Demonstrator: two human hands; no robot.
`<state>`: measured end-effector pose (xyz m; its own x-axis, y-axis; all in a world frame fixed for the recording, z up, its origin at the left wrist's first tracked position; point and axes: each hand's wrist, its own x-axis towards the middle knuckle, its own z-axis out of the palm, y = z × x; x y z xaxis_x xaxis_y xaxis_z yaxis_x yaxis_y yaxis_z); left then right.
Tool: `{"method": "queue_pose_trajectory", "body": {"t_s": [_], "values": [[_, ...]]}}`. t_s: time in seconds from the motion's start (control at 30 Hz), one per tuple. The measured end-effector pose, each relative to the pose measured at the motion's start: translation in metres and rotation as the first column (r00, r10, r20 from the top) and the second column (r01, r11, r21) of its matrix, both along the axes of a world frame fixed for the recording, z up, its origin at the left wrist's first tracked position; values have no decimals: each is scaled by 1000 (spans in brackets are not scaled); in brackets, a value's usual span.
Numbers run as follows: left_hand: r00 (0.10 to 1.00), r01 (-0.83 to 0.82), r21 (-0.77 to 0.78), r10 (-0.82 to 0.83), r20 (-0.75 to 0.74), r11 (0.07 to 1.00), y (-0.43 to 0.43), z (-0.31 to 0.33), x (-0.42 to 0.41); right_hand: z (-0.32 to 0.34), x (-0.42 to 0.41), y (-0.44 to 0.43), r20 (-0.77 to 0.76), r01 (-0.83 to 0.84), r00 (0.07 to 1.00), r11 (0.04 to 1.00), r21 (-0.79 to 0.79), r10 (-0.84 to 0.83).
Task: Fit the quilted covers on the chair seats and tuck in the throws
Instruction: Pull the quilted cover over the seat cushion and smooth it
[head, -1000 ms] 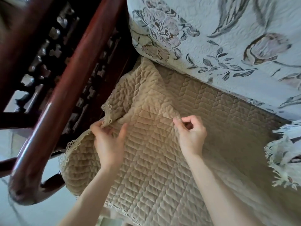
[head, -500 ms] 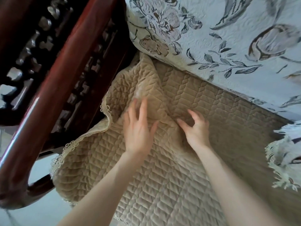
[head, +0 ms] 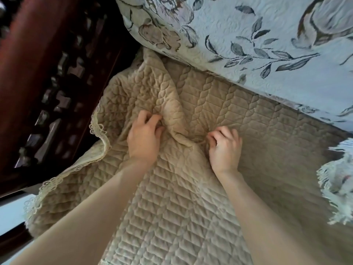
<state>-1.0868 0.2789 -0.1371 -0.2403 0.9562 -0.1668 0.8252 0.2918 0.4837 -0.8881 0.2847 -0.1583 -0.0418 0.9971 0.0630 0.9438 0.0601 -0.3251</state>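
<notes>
A beige quilted cover (head: 191,207) with a lace edge lies over the chair seat, bunched into a raised fold in the middle. My left hand (head: 144,139) presses its curled fingers into the left side of that fold. On the fold's right side, my right hand (head: 225,145) pinches the fabric with bent fingers. A pale blue floral throw (head: 248,35) hangs down the chair back, and its lower edge rests on the cover's far side.
The dark red carved wooden armrest (head: 47,83) runs along the left, close to the cover's lace edge (head: 99,131). A white fringed corner of the throw (head: 336,188) hangs at the right. Pale floor shows at the lower left.
My left hand let go of the lace edge, moved right onto the cover and curled into the fold. My right hand stayed near the centre. The view has shifted closer.
</notes>
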Motion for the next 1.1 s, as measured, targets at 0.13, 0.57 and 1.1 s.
{"method": "queue_pose_trajectory", "body": {"t_s": [0.13, 0.57, 1.1], "values": [[1000, 23, 45, -23, -8, 999, 4, 1, -2, -1, 1, 2, 24, -52, 998, 999, 16, 51], [999, 8, 116, -2, -47, 993, 11, 6, 7, 21, 18, 51, -70, 23, 997, 998, 64, -19], [975, 102, -79, -115, -190, 992, 44, -1, -16, 30, -7, 65, -162, 123, 970, 944, -305, -179]]}}
